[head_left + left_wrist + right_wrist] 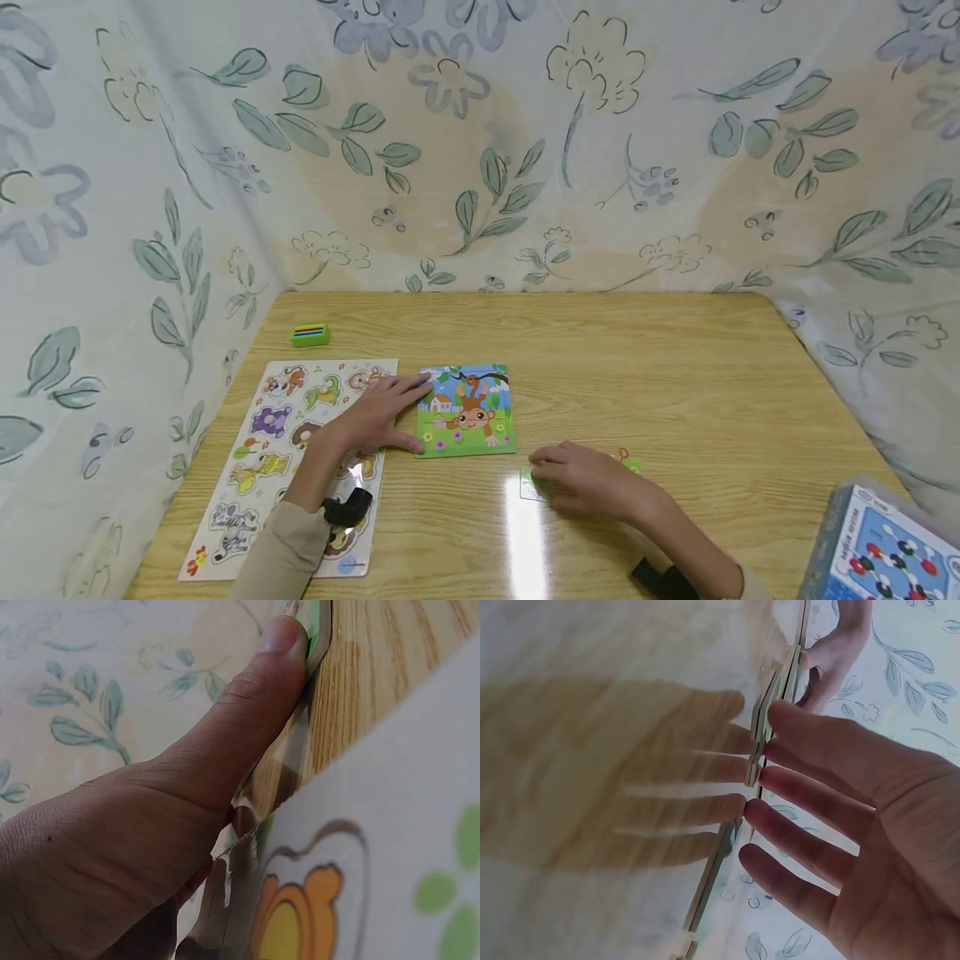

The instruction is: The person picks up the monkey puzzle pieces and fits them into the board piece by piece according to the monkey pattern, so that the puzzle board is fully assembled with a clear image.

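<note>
From where I stand, the monkey jigsaw (465, 412) lies flat on the wooden surface (675, 375) — up and to the left of the right hand's fingers, a short gap of bare wood between. It is close to square, so no long axis stands out. The left hand (378, 416) is the nearer one, touching it: thumb by the lower left corner, fingertips by the upper left, spread along the edge and steadying rather than clenched.

The right hand (583, 482) is low over the surface, its fingers loosely extended, not curled round anything. A green loose piece (528, 485) shows just beyond the fingertips, partly under them, and a curly-tailed piece (634, 466) peeks out on the hand's far side; how many more the palm hides, I can't fairly tell.

Under the left forearm lies an animal puzzle board (247, 454), its figures sitting in their outlines. A striped green block (311, 335) is behind it. At the lower right corner is a plastic case (892, 546) with a molecule-model picture — its contents don't show.
</note>
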